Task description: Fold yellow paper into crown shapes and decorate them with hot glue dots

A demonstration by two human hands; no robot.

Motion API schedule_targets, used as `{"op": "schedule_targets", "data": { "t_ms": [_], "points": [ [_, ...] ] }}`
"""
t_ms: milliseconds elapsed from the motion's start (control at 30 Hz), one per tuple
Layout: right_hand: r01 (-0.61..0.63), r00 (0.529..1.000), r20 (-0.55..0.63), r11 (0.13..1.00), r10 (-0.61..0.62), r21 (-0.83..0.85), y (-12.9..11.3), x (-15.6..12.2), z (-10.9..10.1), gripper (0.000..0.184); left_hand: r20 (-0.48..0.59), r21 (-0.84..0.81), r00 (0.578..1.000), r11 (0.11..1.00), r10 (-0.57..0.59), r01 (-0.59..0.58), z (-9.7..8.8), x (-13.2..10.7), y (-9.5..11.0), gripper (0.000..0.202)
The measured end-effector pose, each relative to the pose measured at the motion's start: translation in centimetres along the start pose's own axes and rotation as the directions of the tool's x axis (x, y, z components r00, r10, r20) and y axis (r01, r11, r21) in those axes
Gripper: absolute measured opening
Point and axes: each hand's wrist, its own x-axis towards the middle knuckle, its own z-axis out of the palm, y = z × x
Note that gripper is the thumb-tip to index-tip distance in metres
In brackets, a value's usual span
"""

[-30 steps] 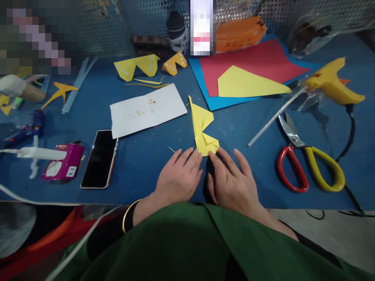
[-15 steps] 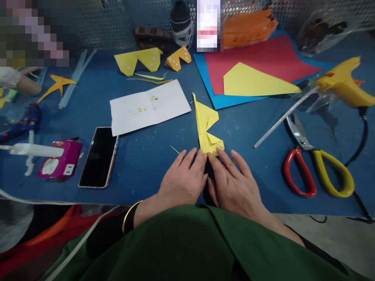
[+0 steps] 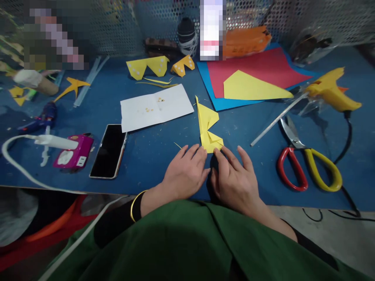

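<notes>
A yellow folded paper cutout (image 3: 208, 121), with a notch in its right side, lies on the blue table. My left hand (image 3: 186, 168) rests with fingers stretched out, their tips at the cutout's lower left corner. At its lower right edge my right hand (image 3: 236, 175) presses down with its fingertips, the fingers apart and extended. Neither hand is wrapped round anything. A white paper sheet (image 3: 175, 115) with small brownish marks lies to the upper left of the cutout.
Red-and-yellow-handled scissors (image 3: 293, 168) and a yellow glue gun (image 3: 331, 91) lie at right. Coloured sheets (image 3: 249, 66) are behind. A phone (image 3: 108, 152), a pink box (image 3: 73, 156) and a blue glue gun (image 3: 48, 113) lie at left. Folded spotted cutouts (image 3: 146, 65) stand at the back.
The camera view has shifted slightly. My right fingers have moved a little right along the cutout's lower edge, away from my left fingertips, showing more of that edge.
</notes>
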Motion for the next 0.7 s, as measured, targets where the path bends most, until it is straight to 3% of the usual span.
{"op": "schedule_targets", "data": {
  "t_ms": [100, 200, 300, 400, 567, 700],
  "points": [
    [-0.022, 0.999, 0.028, 0.998, 0.020, 0.056, 0.2, -0.2, 0.0, 0.041, -0.030, -0.112, 0.999, 0.993, -0.041, 0.037, 0.0, -0.3, -0.1, 0.046],
    [-0.061, 0.998, 0.029, 0.991, 0.058, 0.115, 0.4, -0.2, 0.0, 0.041, -0.090, -0.250, 0.977, 0.954, -0.192, 0.165, -0.2, -0.4, -0.1, 0.041],
    [-0.081, 0.996, -0.023, 0.985, 0.086, 0.150, 0.6, -0.2, 0.1, 0.043, -0.106, -0.337, 0.906, 0.872, -0.410, 0.355, -0.6, 0.1, -0.1, 0.038],
    [-0.118, 0.989, -0.064, 0.978, 0.131, 0.173, 0.8, -0.1, 0.4, 0.043, -0.033, -0.439, 0.842, 0.764, -0.539, 0.472, -1.0, 1.1, -0.1, 0.037],
    [-0.185, 0.979, -0.029, 0.947, 0.199, 0.264, 1.3, -0.1, 0.6, 0.039, 0.145, -0.592, 0.808, 0.605, -0.571, 0.533, -0.8, 2.7, -0.2, 0.030],
    [-0.223, 0.971, -0.002, 0.909, 0.239, 0.352, 1.5, -0.1, 0.7, 0.038, 0.167, -0.617, 0.828, 0.599, -0.535, 0.511, -0.3, 3.0, -0.2, 0.011]
  ]
}}
